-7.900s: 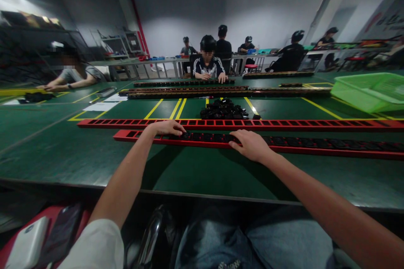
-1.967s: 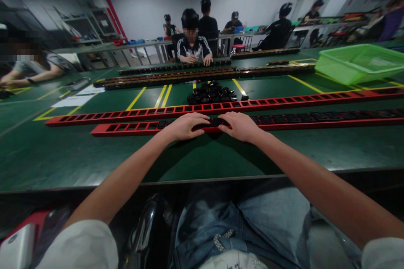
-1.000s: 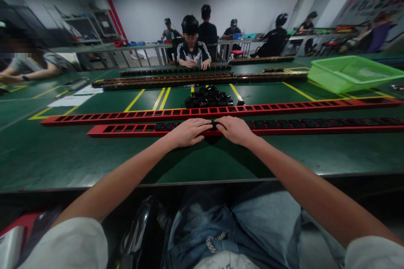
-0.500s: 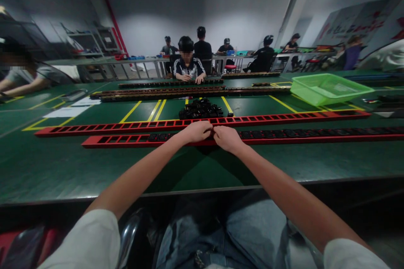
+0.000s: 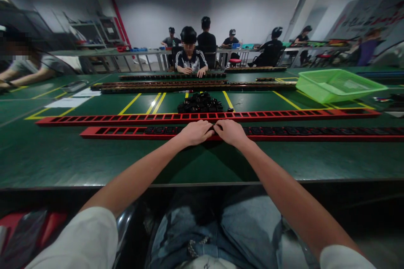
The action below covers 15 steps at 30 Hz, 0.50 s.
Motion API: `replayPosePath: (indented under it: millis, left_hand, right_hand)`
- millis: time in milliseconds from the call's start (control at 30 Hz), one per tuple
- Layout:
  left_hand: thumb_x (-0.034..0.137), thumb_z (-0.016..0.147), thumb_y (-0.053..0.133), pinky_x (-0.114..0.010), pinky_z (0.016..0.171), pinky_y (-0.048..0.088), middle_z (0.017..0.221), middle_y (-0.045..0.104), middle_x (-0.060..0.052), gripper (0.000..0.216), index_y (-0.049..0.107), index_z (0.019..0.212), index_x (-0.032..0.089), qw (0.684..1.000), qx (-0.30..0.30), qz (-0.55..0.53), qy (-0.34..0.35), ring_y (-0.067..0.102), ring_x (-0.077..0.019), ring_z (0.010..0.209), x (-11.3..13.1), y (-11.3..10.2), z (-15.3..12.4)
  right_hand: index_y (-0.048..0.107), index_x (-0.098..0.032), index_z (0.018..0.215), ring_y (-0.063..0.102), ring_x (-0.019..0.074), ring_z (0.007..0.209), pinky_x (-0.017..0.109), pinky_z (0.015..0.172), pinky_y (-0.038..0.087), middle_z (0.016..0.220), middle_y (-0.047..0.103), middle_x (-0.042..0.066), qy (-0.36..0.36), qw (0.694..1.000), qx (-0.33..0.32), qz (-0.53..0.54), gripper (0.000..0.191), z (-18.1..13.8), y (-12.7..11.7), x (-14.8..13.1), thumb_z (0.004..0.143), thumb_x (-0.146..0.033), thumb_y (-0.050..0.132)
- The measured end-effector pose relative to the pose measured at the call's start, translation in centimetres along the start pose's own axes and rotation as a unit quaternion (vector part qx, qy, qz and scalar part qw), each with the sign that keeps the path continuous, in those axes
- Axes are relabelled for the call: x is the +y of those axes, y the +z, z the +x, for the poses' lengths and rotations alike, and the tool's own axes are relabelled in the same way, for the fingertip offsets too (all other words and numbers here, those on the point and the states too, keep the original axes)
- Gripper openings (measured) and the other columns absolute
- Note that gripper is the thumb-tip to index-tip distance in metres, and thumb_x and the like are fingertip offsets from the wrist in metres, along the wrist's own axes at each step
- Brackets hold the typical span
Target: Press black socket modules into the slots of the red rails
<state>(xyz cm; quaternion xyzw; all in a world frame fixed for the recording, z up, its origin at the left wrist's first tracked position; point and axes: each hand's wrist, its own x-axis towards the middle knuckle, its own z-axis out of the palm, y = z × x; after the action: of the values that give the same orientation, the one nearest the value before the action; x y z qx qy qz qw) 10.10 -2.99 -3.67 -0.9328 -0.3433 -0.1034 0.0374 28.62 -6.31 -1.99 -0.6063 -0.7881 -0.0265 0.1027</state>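
My left hand (image 5: pixel 197 133) and my right hand (image 5: pixel 231 131) meet fingertip to fingertip over the nearer red slotted rail (image 5: pixel 104 135). Both have their fingers closed at one of its slots, and what they pinch there is too small and covered to name. Square black parts (image 5: pixel 160 130) sit in many of this rail's slots, on both sides of my hands; several slots at its left end hold none. A second red rail (image 5: pixel 132 119) runs parallel just behind, and past it lies a heap of loose black parts (image 5: pixel 199 104).
A green plastic basket (image 5: pixel 341 89) stands at the back right. Long dark strips (image 5: pixel 189 86) lie across the far part of the green table (image 5: pixel 94 168). White papers (image 5: pixel 71 101) rest at left. One person (image 5: pixel 190 56) works opposite, another (image 5: pixel 34 67) at the left.
The view has shifted slightly. My hands stay together at the nearer rail; the right hand's fingers look a little more bent at the knuckles.
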Motion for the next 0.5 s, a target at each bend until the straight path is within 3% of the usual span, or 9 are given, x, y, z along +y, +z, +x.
replayPosePath:
  millis: [500]
  left_hand:
    - [0.056,0.095,0.054,-0.036,0.086,0.051,0.117,0.066,-0.012,0.048,0.057,0.122,0.017,1.000,-0.024,0.001,-0.002,0.062,-0.0276,0.108,-0.14,-0.18,-0.05]
  right_hand:
    - [0.072,-0.022,0.102,0.069,0.0227,0.095,0.029,0.077,0.048,0.105,0.075,0.009,-0.003,1.000,-0.016,0.011,0.037,-0.25,-0.57,-0.01,0.103,-0.037,0.039]
